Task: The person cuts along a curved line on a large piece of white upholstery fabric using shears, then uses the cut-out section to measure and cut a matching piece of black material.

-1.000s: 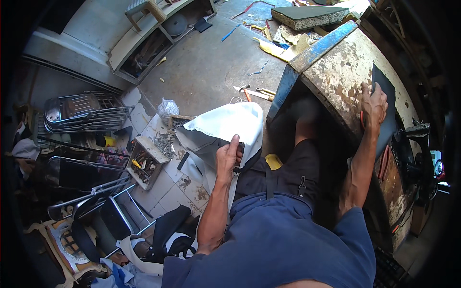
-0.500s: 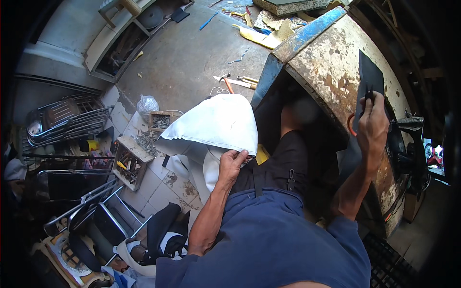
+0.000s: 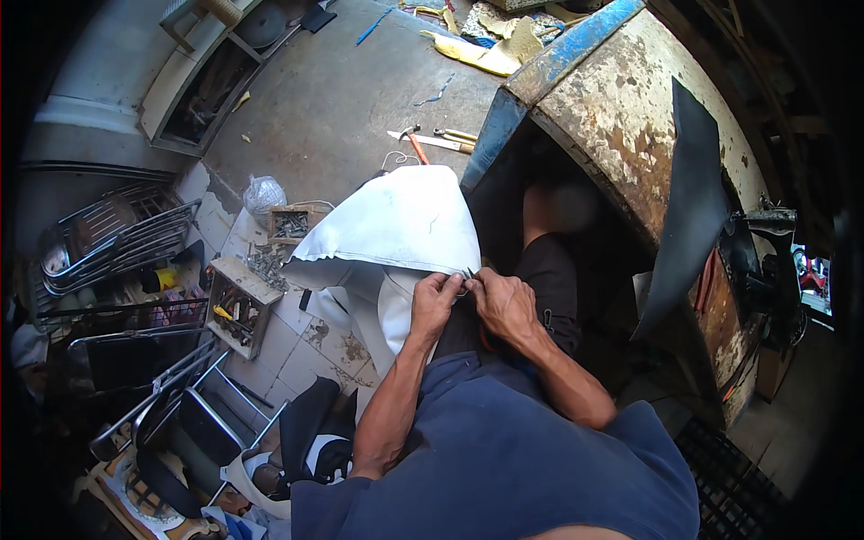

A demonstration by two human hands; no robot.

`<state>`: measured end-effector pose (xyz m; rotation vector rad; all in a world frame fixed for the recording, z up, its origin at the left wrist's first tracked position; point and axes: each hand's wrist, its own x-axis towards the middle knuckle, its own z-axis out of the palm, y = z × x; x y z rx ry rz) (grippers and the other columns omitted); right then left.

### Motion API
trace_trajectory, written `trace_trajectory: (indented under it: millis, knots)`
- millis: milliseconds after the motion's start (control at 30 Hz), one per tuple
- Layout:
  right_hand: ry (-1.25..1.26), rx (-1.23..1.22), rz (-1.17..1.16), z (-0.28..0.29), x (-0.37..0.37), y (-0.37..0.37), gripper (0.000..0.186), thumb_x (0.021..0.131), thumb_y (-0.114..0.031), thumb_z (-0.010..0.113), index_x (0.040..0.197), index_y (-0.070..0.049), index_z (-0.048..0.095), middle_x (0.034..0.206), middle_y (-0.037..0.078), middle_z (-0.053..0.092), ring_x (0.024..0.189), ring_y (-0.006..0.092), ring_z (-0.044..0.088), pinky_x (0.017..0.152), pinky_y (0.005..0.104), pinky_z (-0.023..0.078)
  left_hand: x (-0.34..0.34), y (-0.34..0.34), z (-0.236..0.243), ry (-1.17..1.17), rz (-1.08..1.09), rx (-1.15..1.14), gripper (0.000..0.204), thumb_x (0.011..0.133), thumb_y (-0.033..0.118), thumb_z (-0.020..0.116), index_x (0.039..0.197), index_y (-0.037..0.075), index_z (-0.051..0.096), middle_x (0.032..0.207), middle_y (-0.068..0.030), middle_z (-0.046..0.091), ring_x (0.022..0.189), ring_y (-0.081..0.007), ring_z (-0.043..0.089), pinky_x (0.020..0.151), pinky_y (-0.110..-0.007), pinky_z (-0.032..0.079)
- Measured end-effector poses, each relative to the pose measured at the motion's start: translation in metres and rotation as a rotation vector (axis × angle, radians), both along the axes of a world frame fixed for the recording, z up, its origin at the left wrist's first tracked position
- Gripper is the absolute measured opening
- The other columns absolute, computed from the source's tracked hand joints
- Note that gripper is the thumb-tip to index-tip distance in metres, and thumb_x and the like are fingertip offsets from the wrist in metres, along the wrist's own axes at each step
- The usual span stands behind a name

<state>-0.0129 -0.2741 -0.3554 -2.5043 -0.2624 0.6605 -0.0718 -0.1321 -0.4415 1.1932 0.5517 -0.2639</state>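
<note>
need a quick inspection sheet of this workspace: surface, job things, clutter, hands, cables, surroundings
Surface: worktable worn, paint patchy; black sheet droops over its edge.
Job's things: white sheet, draped, creased; dark pointed tool at its edge.
Clutter: hammer, tool-filled box, yellow scrap on the floor.
Hands: left hand pinches the white sheet's edge; right hand holds the dark pointed tool.
Cables: none clearly made out.
Surroundings: metal-framed chairs stacked at left.

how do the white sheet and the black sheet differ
The white sheet looks broad; the black sheet looks narrower. The white sheet bulges, while the black sheet droops over the bench's edge. The left hand pinches the white sheet; no hand touches the black sheet. Both look bendable.
</note>
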Motion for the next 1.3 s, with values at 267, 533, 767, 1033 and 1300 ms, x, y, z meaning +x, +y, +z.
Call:
trace_trajectory:
  millis: [267,533,767,1033,1300]
  knots:
    - [0.035,0.009,0.049,0.002,0.007,-0.002,0.032,0.098,-0.03,0.056,0.089,-0.002,0.068,0.081,0.029,0.068,0.079,0.0499,0.067,0.074,0.0584,0.052,0.003,-0.002,0.004,-0.002,-0.014,0.001,0.024,0.102,0.015,0.061,0.105,-0.006,0.069,0.094,-0.0082,0.073,0.086,-0.0131,0.066,0.083,-0.027,0.052]
    - [0.037,0.025,0.024,-0.003,0.006,-0.002,0.034,0.097,-0.03,0.056,0.088,0.0,0.069,0.082,0.03,0.068,0.08,0.0506,0.067,0.076,0.0585,0.052,0.004,-0.002,0.007,0.003,-0.013,0.006,0.025,0.101,0.016,0.062,0.106,-0.007,0.07,0.095,-0.0088,0.073,0.086,-0.0128,0.067,0.082,-0.027,0.052]
    - [0.083,0.172,-0.144,-0.021,0.0,0.002,0.035,0.097,-0.031,0.057,0.091,0.002,0.069,0.079,0.026,0.069,0.073,0.0424,0.069,0.071,0.0525,0.053,0.005,-0.004,-0.005,-0.01,0.039,-0.001,0.025,0.101,0.015,0.063,0.105,-0.008,0.07,0.095,-0.0094,0.074,0.086,-0.0133,0.068,0.081,-0.027,0.053]
    - [0.511,0.819,-0.522,-0.055,-0.017,-0.002,0.03,0.103,-0.029,0.059,0.095,-0.001,0.066,0.073,0.002,0.065,0.062,0.0099,0.059,0.059,0.0251,0.048,0.009,-0.007,0.0,-0.022,0.09,-0.105,0.022,0.101,0.014,0.062,0.094,-0.005,0.072,0.075,-0.0051,0.068,0.063,-0.011,0.06,0.059,-0.026,0.049]
    - [0.624,1.191,-0.686,-0.063,-0.023,-0.001,0.03,0.102,-0.031,0.061,0.094,-0.003,0.064,0.075,0.003,0.063,0.064,0.0103,0.058,0.062,0.0236,0.048,0.02,-0.018,0.014,-0.001,0.108,-0.058,0.023,0.101,0.015,0.062,0.086,-0.001,0.067,0.063,-0.0037,0.061,0.051,-0.0095,0.053,0.048,-0.025,0.043]
